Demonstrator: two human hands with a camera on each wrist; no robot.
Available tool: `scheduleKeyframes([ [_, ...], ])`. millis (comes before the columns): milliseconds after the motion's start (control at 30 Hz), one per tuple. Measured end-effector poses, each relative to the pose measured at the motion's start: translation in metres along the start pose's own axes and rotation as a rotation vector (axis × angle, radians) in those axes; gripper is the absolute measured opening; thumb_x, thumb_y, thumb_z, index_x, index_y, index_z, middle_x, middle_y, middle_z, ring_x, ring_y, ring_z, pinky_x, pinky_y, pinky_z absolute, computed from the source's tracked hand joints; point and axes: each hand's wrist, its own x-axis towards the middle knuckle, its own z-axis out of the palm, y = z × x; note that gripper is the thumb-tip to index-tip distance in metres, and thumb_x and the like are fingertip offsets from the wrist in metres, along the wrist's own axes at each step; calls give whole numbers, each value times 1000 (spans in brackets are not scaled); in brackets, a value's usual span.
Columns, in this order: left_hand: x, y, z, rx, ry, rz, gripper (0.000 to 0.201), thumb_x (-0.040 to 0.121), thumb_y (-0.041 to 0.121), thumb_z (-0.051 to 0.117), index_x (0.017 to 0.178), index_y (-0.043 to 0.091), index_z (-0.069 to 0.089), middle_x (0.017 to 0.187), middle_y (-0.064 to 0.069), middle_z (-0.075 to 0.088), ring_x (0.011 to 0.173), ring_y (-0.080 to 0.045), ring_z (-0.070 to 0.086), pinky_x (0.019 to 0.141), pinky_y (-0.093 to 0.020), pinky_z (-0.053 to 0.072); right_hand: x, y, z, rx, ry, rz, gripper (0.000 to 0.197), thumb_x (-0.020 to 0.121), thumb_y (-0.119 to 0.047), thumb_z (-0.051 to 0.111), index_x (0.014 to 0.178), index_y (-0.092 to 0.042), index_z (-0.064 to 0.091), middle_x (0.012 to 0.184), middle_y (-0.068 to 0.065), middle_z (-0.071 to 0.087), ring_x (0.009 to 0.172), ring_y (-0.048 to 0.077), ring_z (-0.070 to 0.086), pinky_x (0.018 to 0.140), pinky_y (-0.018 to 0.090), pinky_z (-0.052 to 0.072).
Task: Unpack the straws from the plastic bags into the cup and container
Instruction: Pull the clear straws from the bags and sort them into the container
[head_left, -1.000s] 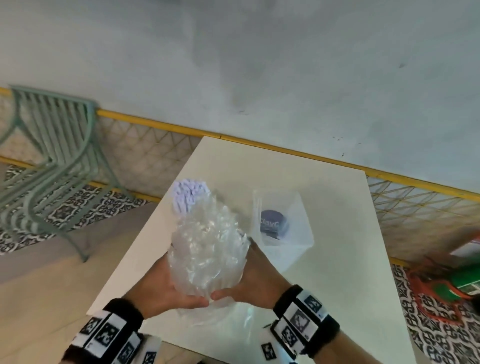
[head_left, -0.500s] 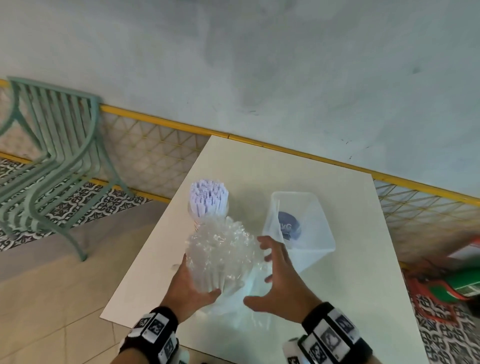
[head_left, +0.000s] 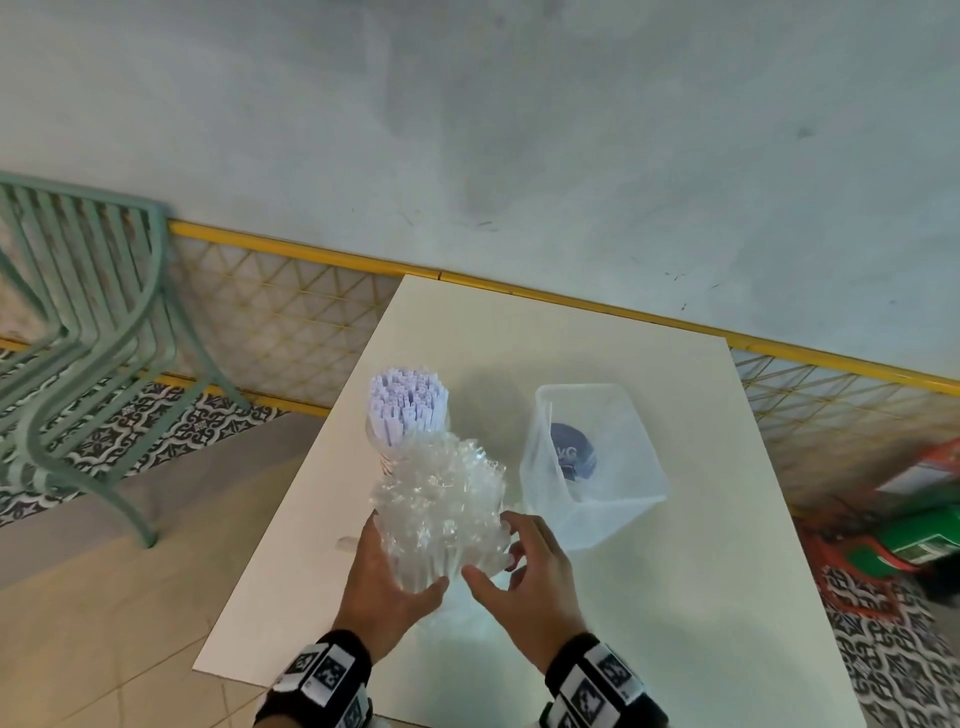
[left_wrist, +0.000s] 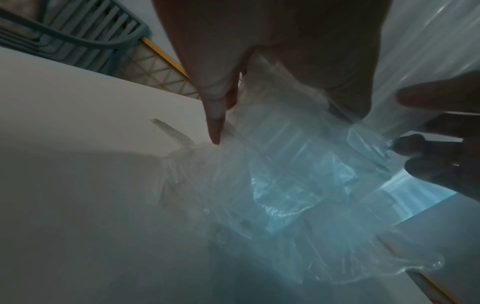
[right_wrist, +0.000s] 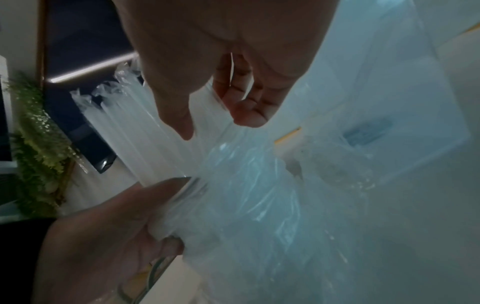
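The left hand (head_left: 387, 577) wraps its grip round the base of the straws (head_left: 441, 499), keeping the bundle upright over the tabletop (head_left: 649, 597) so the bag (left_wrist: 298, 195) can slide off below. The right hand (head_left: 524, 577) is spread, fingers loose beside the bundle (seemingly reaching for the plastic). The cup (head_left: 408, 410) behind is already full; the container (head_left: 597, 467) stands just right, likely next.

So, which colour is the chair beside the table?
Pale green chair; the head view shows it best.
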Motion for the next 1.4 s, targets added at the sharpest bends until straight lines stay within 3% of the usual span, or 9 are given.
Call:
scheduleKeyframes([
  [67, 2, -3, -1, 13, -3, 0, 110, 53, 32, 91, 141, 35, 25, 130, 12, 55, 121, -9, 53, 105, -27, 41, 1, 2, 3, -4, 36, -37, 41, 70, -33, 81, 100, -42, 54, 97, -25, 52, 74, 8, 55, 58, 17, 50],
  [167, 3, -1, -1, 43, 4, 22, 108, 53, 32, 89, 141, 35, 25, 129, 14, 53, 119, -8, 52, 101, -25, 40, 4, -3, 4, 11, 109, -119, 35, 70, -23, 81, 99, -26, 61, 91, -22, 54, 59, 8, 52, 51, 12, 45],
  [333, 7, -3, 0, 76, 17, 71, 101, 54, 31, 88, 136, 38, 30, 126, 16, 53, 117, -9, 54, 96, -23, 43, 10, -19, 0, 57, 117, -205, 42, 68, -24, 83, 102, -27, 58, 96, -21, 52, 60, 13, 52, 49, 22, 49],
  [467, 10, -6, 1, 62, 0, 70, 102, 54, 31, 90, 136, 43, 30, 126, 16, 55, 116, -9, 57, 97, -34, 51, 10, -23, 10, 40, 111, -202, 53, 64, -40, 88, 104, -29, 54, 98, -25, 50, 73, -3, 52, 62, 4, 40],
  [600, 13, -10, -1, 91, 29, 65, 100, 53, 37, 89, 136, 39, 32, 125, 17, 55, 116, -9, 56, 100, -35, 50, 15, -27, 16, 74, 193, -223, 39, 67, -27, 87, 97, -18, 63, 88, -22, 55, 60, -5, 50, 58, 2, 37],
  [767, 13, -12, 0, 137, 30, 79, 103, 54, 38, 88, 138, 39, 28, 128, 18, 50, 118, -7, 51, 100, -29, 46, 18, -30, 13, 144, 213, -261, 27, 68, -21, 78, 93, -22, 69, 90, -12, 64, 69, 9, 65, 54, 26, 53],
  [967, 10, -9, -2, 139, 33, 90, 105, 56, 33, 88, 140, 34, 26, 131, 15, 46, 118, -6, 47, 96, -20, 37, 23, -39, 6, 148, 228, -296, 34, 66, -26, 76, 94, -35, 59, 95, -9, 60, 81, 3, 63, 63, 12, 49],
  [1167, 13, -14, -4, 78, -14, 61, 112, 48, 46, 92, 139, 43, 27, 131, 16, 53, 121, -11, 54, 101, -41, 49, 4, -14, 4, 22, -43, -205, 61, 67, -39, 87, 111, -58, 50, 117, -21, 48, 101, 11, 60, 68, 20, 54],
  [1400, 12, -10, 1, 100, 12, 81, 107, 54, 40, 88, 139, 44, 23, 134, 15, 48, 123, -11, 50, 102, -37, 48, 10, -21, 17, 89, 136, -148, 49, 68, -24, 85, 106, -40, 60, 103, -18, 63, 60, 3, 56, 58, 13, 47],
])
